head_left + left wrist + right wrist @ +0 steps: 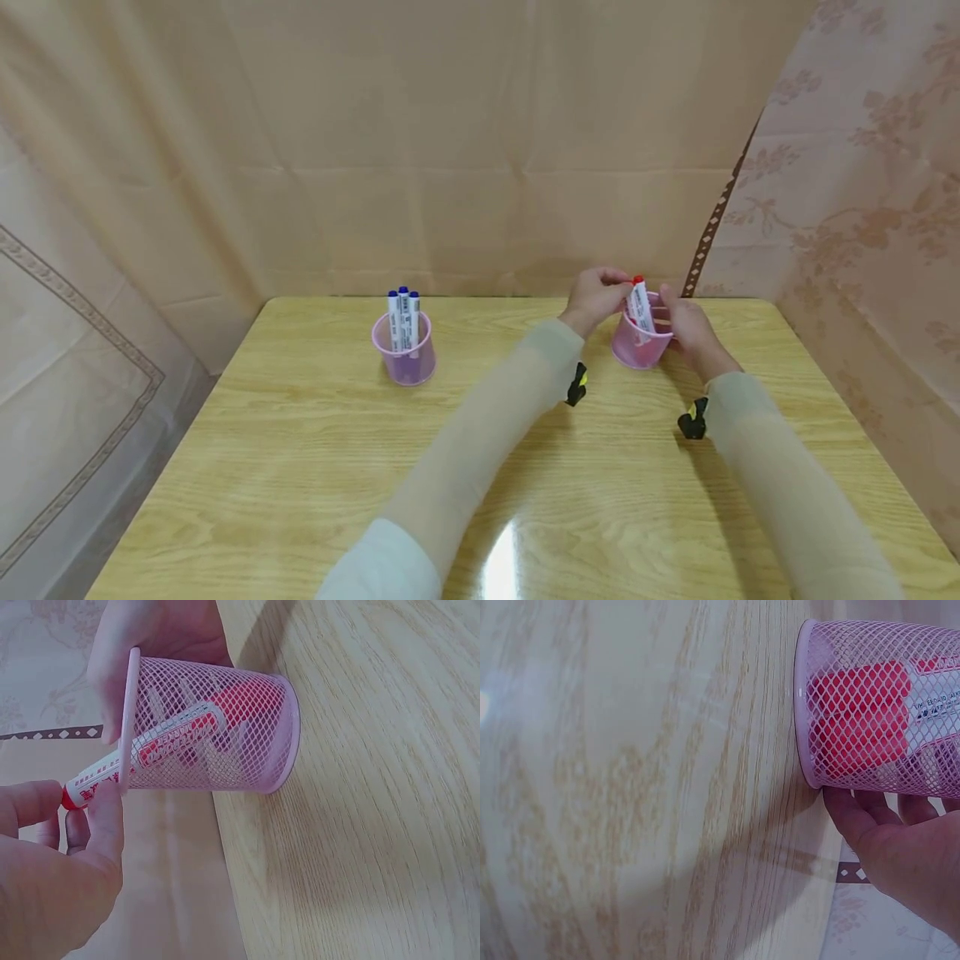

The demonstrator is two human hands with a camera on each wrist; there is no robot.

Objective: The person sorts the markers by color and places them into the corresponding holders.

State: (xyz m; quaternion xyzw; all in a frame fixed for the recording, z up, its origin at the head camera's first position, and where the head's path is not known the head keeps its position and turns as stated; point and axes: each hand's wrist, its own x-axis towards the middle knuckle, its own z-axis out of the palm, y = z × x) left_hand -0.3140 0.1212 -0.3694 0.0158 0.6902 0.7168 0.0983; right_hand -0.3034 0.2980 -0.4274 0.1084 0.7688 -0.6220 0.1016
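At the right of the table, in the head view, a pink mesh pen cup (632, 354) stands upright. My right hand (696, 335) grips its right side, thumb by the rim and fingers lower on the wall. Leaning inside is a white whiteboard marker (641, 308) with red ends, its top above the rim. The fingertips of my left hand (596, 297) pinch that top red end, as the left wrist view shows. Through the mesh in the right wrist view, two red marker caps (862, 716) sit side by side near the cup's bottom.
Another pink mesh cup (408, 369) stands at the left with several blue-tipped white markers (404, 321) upright in it. The wooden table (300, 483) ends at a beige curtain (450, 150) behind, and a floral cloth (877, 208) hangs at the right.
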